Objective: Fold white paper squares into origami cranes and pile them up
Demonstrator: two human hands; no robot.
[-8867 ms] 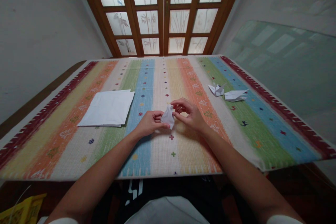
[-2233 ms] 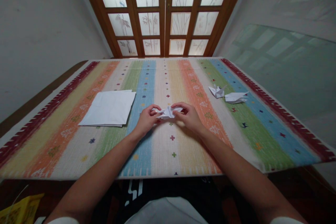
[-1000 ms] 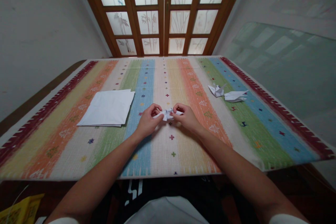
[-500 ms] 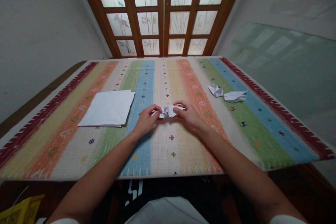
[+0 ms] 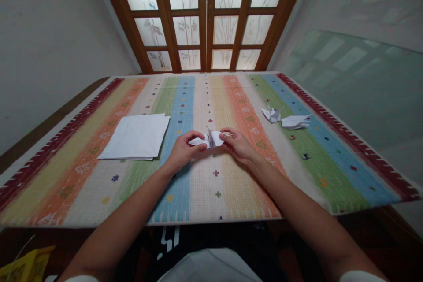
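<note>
Between my two hands is a small white origami crane (image 5: pixel 215 139), its side flaps spread left and right with a thin upright part in the middle. My left hand (image 5: pixel 187 147) pinches its left flap between thumb and fingers. On the other side, my right hand (image 5: pixel 238 144) grips the right flap the same way. The fingers partly cover both ends of the paper. It is held low over the striped tablecloth (image 5: pixel 201 189), near the middle.
To the left lies a stack of white paper sheets (image 5: pixel 134 136). At the right are two folded paper cranes, one (image 5: pixel 271 115) beside the other (image 5: pixel 295 121). A yellow bag (image 5: pixel 28 264) shows below the table's front left corner. Wooden glazed doors (image 5: pixel 206 44) stand beyond the far edge.
The crane's side flaps are pulled flatter and wider, and its middle part now stands up more visibly. Both hands have shifted only slightly.
</note>
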